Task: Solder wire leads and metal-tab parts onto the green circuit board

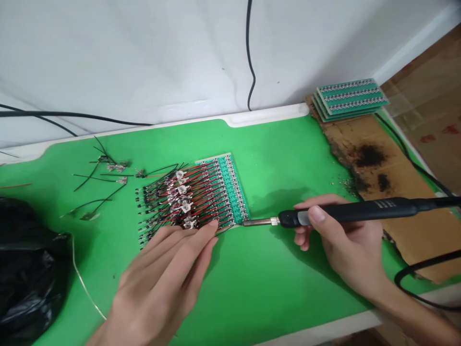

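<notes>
A green circuit board lies on the green work surface, with rows of solder joints. Many red and black wires run leftward from it to small clear and metallic parts. My left hand is closed at the board's near edge, thumb and forefinger pinching a thin wire, partly hidden by the fingers. In my right hand is a black soldering iron, held like a pen. Its metal tip points left and meets the board's near right corner, close to my left fingertips.
Stacked green boards rest on scorched cardboard at the right. Loose wired parts lie at the left, beyond a black plastic bag. The iron's black cable loops at the right. A white wall stands behind.
</notes>
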Tool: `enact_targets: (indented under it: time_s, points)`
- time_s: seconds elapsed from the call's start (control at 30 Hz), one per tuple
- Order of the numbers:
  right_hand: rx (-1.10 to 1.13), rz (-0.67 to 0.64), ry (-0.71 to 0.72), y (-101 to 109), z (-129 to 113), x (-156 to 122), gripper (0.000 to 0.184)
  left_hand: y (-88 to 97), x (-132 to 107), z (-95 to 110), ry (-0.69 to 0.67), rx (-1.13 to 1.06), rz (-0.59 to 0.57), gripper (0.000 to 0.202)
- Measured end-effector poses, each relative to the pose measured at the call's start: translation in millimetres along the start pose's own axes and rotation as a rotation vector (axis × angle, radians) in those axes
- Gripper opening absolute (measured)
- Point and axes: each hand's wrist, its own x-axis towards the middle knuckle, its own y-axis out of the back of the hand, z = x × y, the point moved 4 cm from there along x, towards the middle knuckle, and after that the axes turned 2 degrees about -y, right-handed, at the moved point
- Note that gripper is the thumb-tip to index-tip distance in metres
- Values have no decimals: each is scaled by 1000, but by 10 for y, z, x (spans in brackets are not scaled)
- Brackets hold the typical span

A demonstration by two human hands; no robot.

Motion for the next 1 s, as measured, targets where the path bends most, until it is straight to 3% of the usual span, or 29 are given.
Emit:
enact_targets:
  time_s: [1.0]
  points:
    - [-5,0,-6,-6,-12,9,23,12,-17,-9,17,21,-9,23]
